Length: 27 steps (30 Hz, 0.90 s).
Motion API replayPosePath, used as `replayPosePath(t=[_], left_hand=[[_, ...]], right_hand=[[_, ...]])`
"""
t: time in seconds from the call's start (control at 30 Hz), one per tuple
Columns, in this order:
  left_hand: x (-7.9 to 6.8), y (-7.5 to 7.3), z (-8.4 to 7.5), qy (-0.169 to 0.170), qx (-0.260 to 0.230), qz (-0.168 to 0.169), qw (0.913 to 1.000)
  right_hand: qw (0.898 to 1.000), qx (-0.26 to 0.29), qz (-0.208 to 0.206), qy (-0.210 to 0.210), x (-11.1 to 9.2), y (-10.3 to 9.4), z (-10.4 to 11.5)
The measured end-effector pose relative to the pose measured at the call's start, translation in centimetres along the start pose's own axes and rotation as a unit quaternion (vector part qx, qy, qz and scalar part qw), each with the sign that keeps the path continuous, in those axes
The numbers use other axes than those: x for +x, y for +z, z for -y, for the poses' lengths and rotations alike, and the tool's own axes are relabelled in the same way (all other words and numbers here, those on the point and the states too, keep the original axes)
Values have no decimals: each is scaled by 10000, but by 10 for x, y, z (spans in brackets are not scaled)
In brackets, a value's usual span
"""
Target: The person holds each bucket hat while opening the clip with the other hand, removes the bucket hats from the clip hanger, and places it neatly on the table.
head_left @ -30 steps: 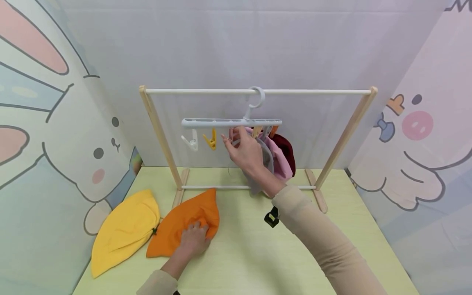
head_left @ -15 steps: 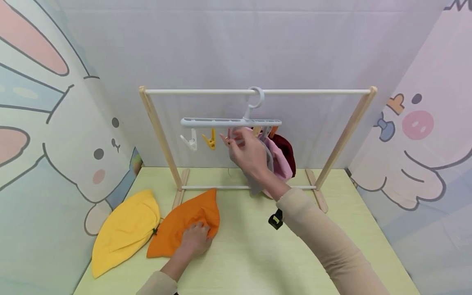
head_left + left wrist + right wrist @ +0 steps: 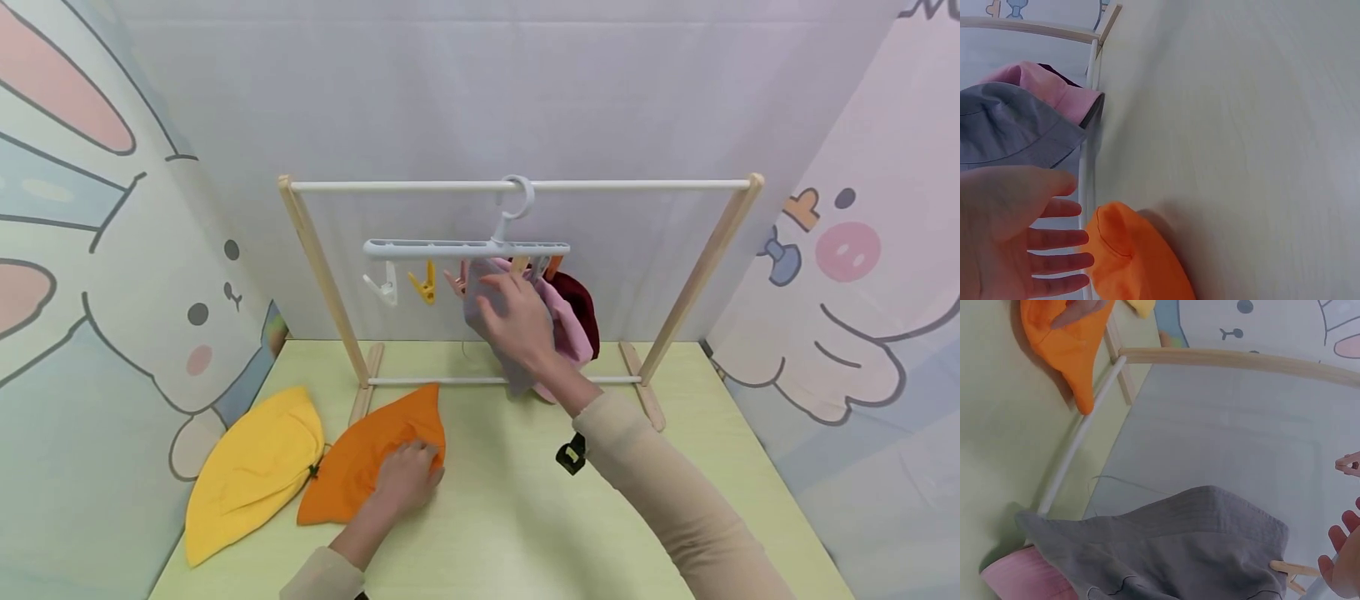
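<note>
In the head view my right hand (image 3: 517,321), fingers loosely bent, is in front of a grey bucket hat (image 3: 1166,544). That hat hangs by a beige clothespin (image 3: 1291,570) from a pale blue hanger (image 3: 442,249). Just left of the hand hangs a pink clothespin (image 3: 456,282) with nothing in it. My left hand (image 3: 408,479) lies over an orange bucket hat (image 3: 348,479) on the table; in the left wrist view its fingers extend straight beside the hat. A pink hat (image 3: 572,325) and a dark red hat (image 3: 585,304) hang behind the grey one.
A yellow hat (image 3: 255,475) lies left of the orange one. White (image 3: 382,285) and yellow (image 3: 424,283) clothespins dangle at the hanger's left end. The hanger hooks on the white top bar (image 3: 637,185) of a wooden-legged rack, with a lower bar (image 3: 435,381) near the table.
My right hand has come away from the pink clothespin, moving right and slightly down, with its fingers loosening. My left hand has shifted slightly right over the orange hat.
</note>
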<state>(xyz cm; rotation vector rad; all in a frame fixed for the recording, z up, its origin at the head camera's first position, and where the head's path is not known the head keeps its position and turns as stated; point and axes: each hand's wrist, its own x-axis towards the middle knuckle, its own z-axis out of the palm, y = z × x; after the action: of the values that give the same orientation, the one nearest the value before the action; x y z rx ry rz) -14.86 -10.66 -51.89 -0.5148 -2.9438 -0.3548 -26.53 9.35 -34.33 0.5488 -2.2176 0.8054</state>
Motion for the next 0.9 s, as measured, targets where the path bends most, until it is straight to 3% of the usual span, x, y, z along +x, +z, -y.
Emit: replayPosePath(t=[0.27, 0.63, 0.9], left_hand=[[17, -14, -3, 239, -576, -390, 9973], [42, -43, -9, -24, -1074, -590, 9925], [52, -55, -13, -52, -1147, -855, 9897]], right_hand=[[9999, 37, -84, 122, -6, -3, -16], [9998, 48, -120, 161, -16, -3, -38], [9992, 58, -242, 307, -26, 0, -56]])
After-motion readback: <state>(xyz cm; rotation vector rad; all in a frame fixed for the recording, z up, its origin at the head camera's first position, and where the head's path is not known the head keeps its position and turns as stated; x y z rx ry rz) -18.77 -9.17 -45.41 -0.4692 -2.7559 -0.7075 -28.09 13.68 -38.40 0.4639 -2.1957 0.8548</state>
